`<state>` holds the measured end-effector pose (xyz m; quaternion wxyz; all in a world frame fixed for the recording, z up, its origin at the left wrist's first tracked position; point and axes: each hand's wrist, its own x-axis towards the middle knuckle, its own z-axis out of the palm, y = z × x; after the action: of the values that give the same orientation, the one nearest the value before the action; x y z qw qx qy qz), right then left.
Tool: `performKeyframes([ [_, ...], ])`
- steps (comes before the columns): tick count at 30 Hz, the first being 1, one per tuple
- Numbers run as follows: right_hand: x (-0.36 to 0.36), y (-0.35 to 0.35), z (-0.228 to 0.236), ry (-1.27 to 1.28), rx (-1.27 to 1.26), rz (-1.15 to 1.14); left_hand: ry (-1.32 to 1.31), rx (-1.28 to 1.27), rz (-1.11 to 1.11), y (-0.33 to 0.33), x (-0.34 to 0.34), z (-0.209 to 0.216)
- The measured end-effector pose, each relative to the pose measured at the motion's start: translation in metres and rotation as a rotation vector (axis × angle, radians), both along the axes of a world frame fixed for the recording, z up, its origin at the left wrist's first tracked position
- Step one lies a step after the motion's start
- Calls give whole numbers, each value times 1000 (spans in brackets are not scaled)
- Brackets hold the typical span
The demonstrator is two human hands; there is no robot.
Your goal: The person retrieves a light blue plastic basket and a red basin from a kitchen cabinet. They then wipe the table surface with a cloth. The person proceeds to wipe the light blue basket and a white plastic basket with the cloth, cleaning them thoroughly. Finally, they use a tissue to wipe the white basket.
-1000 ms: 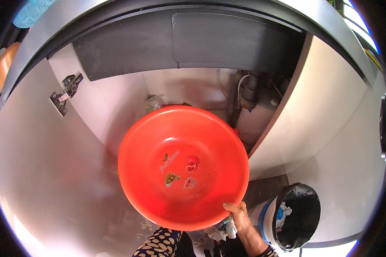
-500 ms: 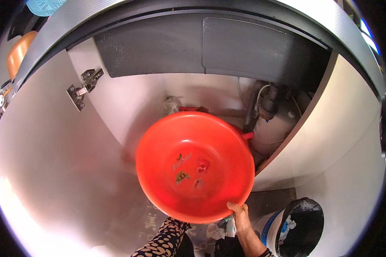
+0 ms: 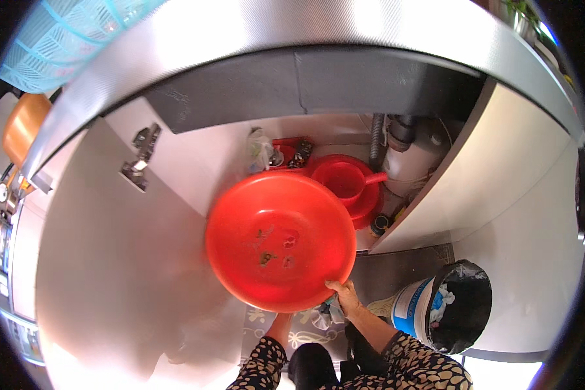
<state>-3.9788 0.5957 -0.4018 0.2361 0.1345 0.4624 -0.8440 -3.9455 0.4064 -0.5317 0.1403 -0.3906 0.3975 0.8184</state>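
A large round red plastic basin with small fruit pictures on its inner bottom is held up in front of the open cupboard. My right hand grips its near right rim, thumb over the edge. A crumpled pale cloth or bag hangs beside that hand under the rim; how it is held cannot be made out. My left hand reaches beneath the basin's near side, its fingers hidden by the basin.
Inside the cupboard are a red dipper with a handle, a red tray, a clear plastic bag, a white canister and a grey drain hose. Cupboard doors stand open on both sides. A black-lined bin stands at right.
My view has shifted back, showing more of the counter and floor. The basin sits a little left and nearer, uncovering the red dipper behind it. My right hand keeps its hold on the rim.
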Motion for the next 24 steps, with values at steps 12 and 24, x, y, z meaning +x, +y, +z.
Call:
performKeyframes([
  [12, 83, 48, 125, 25, 185, -9, -321, -274, -125, 39, 168, 140],
  [24, 178, 104, 298, -115, 298, -61, 732, -1592, -273, 2, 254, 566],
])
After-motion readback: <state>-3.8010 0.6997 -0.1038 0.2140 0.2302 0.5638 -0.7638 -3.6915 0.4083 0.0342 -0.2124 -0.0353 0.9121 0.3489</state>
